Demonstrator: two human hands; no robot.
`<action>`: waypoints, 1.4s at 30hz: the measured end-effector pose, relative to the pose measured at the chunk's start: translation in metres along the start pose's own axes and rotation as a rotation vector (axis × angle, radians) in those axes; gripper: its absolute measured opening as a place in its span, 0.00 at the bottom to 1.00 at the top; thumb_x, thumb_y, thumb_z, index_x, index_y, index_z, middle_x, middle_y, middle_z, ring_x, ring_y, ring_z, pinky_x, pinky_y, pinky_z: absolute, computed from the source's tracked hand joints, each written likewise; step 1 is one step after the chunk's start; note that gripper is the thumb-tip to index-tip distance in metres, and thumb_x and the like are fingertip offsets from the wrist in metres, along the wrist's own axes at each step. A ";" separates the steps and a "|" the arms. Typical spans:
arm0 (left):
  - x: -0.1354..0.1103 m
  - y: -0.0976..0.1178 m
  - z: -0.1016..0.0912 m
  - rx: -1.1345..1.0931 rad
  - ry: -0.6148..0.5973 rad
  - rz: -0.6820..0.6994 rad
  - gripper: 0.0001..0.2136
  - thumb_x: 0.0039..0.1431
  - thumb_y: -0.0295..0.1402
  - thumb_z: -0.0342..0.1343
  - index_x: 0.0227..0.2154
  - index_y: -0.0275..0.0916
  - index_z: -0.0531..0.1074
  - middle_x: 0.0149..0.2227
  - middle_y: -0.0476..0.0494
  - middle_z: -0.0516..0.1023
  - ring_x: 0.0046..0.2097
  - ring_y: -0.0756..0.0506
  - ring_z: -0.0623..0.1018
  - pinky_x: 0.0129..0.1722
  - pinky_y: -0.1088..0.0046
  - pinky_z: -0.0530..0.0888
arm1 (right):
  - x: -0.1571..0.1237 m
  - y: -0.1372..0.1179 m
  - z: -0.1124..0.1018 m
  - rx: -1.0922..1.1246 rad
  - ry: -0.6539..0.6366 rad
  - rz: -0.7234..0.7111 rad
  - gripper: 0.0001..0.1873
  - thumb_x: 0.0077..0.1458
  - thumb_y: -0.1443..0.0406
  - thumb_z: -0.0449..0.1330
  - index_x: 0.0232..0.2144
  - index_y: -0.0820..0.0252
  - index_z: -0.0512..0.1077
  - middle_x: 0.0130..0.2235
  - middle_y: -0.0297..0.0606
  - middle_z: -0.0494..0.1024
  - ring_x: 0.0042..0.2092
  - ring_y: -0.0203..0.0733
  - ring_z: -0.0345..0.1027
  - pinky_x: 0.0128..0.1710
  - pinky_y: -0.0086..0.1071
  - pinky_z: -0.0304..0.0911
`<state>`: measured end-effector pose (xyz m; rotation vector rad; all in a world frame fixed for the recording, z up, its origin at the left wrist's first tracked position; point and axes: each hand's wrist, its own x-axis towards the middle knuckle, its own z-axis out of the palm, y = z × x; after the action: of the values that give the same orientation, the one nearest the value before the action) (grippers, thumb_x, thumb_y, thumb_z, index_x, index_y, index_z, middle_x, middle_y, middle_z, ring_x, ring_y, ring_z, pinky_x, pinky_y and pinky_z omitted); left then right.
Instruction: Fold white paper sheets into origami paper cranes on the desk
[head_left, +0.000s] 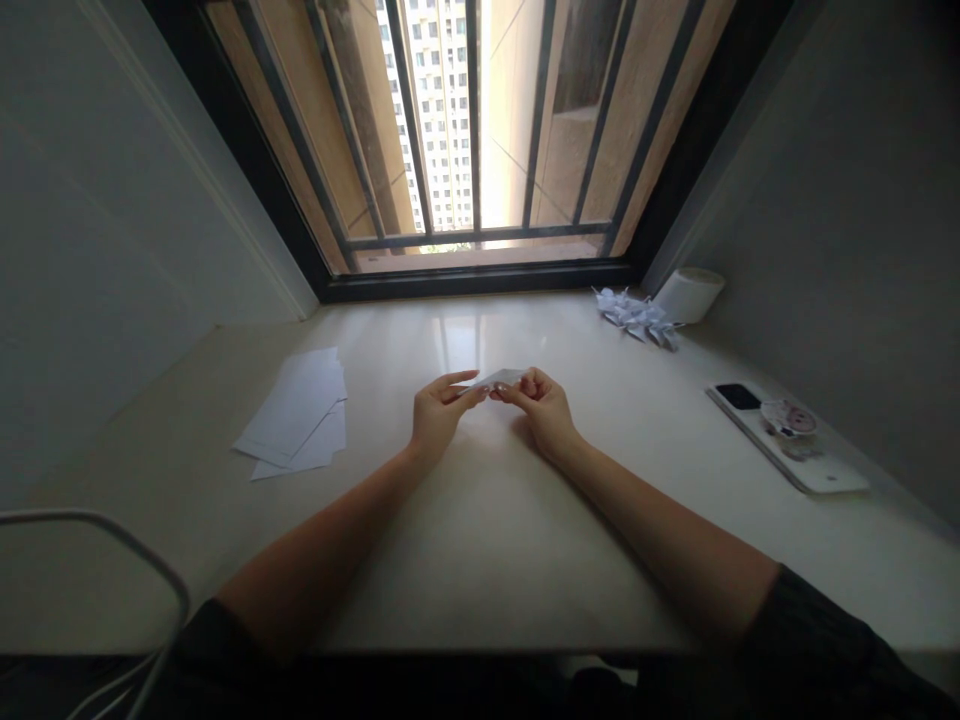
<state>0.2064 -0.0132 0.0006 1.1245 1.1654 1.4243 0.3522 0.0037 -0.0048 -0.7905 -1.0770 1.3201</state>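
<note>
My left hand [437, 408] and my right hand [543, 405] meet over the middle of the pale tabletop [480, 540]. Between them they pinch a small folded piece of white paper [501, 378], held just above the surface. The left thumb and fingers close on its left end. The right fingers curl round its right end. Part of the paper is hidden behind the fingers.
A loose stack of white paper sheets [296, 420] lies to the left. Several folded paper figures [636, 316] sit at the back right beside a white roll [688, 294]. A white phone [787, 436] lies on the right. A barred window [472, 140] runs along the back.
</note>
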 end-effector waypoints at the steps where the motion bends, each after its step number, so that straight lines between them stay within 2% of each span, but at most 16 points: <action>1: 0.001 0.000 0.000 -0.004 0.006 -0.010 0.21 0.41 0.38 0.66 0.40 0.36 0.75 0.32 0.41 0.80 0.34 0.45 0.79 0.39 0.66 0.73 | 0.000 0.000 0.000 0.003 -0.004 -0.002 0.26 0.36 0.55 0.69 0.19 0.56 0.53 0.22 0.28 0.71 0.31 0.41 0.73 0.38 0.38 0.68; 4: 0.002 -0.002 -0.001 -0.009 0.009 -0.033 0.23 0.40 0.38 0.66 0.41 0.36 0.74 0.31 0.41 0.81 0.34 0.45 0.79 0.39 0.66 0.73 | 0.000 0.000 -0.001 0.008 -0.002 -0.013 0.26 0.37 0.56 0.68 0.20 0.56 0.52 0.21 0.27 0.70 0.31 0.42 0.74 0.36 0.36 0.68; 9: 0.001 -0.004 -0.002 0.026 -0.051 -0.039 0.22 0.41 0.39 0.66 0.42 0.37 0.75 0.31 0.42 0.81 0.34 0.46 0.79 0.39 0.66 0.73 | 0.003 0.005 -0.005 -0.058 0.019 -0.063 0.24 0.40 0.57 0.67 0.21 0.55 0.52 0.22 0.26 0.69 0.30 0.42 0.75 0.33 0.34 0.67; 16: 0.003 -0.007 -0.003 0.073 -0.105 -0.073 0.16 0.45 0.41 0.63 0.36 0.36 0.77 0.34 0.39 0.80 0.38 0.45 0.78 0.40 0.68 0.73 | 0.006 0.002 -0.009 -0.143 0.033 -0.173 0.22 0.44 0.60 0.65 0.22 0.55 0.53 0.23 0.26 0.67 0.32 0.41 0.74 0.32 0.31 0.64; 21: 0.004 -0.005 -0.005 0.159 -0.151 -0.084 0.16 0.46 0.44 0.62 0.32 0.35 0.78 0.34 0.40 0.80 0.38 0.44 0.78 0.38 0.69 0.73 | 0.005 0.000 -0.010 -0.190 0.037 -0.245 0.21 0.46 0.61 0.64 0.21 0.56 0.52 0.23 0.26 0.66 0.31 0.39 0.72 0.32 0.31 0.63; 27: 0.002 -0.005 -0.003 0.186 -0.142 -0.066 0.16 0.46 0.44 0.61 0.31 0.35 0.78 0.32 0.40 0.80 0.36 0.44 0.78 0.34 0.70 0.73 | 0.005 0.004 -0.009 -0.147 0.082 -0.231 0.22 0.44 0.59 0.65 0.24 0.55 0.52 0.22 0.25 0.67 0.29 0.38 0.72 0.32 0.32 0.64; 32: 0.001 -0.007 -0.003 0.166 -0.080 -0.033 0.16 0.45 0.44 0.61 0.29 0.35 0.78 0.30 0.39 0.80 0.33 0.44 0.79 0.32 0.71 0.72 | 0.003 0.001 -0.005 -0.021 0.009 -0.161 0.26 0.41 0.60 0.67 0.32 0.52 0.51 0.23 0.21 0.72 0.29 0.36 0.72 0.35 0.33 0.66; 35: 0.000 -0.007 -0.003 0.156 -0.097 -0.022 0.15 0.46 0.43 0.61 0.29 0.35 0.78 0.30 0.40 0.80 0.33 0.45 0.79 0.32 0.71 0.72 | 0.001 -0.001 -0.002 0.005 -0.018 -0.096 0.32 0.36 0.62 0.70 0.35 0.51 0.51 0.28 0.24 0.76 0.30 0.36 0.72 0.36 0.34 0.68; 38: -0.001 -0.008 -0.002 0.167 -0.140 -0.029 0.14 0.46 0.43 0.62 0.29 0.35 0.78 0.29 0.41 0.80 0.32 0.45 0.78 0.33 0.71 0.72 | 0.000 -0.002 -0.001 0.011 0.008 -0.055 0.32 0.35 0.61 0.70 0.35 0.51 0.51 0.30 0.29 0.79 0.32 0.39 0.74 0.36 0.35 0.69; 42: 0.000 -0.010 -0.001 0.172 -0.131 -0.062 0.15 0.45 0.43 0.62 0.28 0.35 0.78 0.28 0.41 0.80 0.31 0.46 0.78 0.33 0.71 0.73 | 0.001 -0.003 -0.002 -0.035 0.088 -0.069 0.30 0.35 0.60 0.70 0.33 0.52 0.53 0.24 0.26 0.77 0.29 0.40 0.74 0.32 0.33 0.69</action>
<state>0.2067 -0.0128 -0.0090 1.2700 1.2356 1.2026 0.3552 0.0043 -0.0025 -0.8227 -1.0505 1.2005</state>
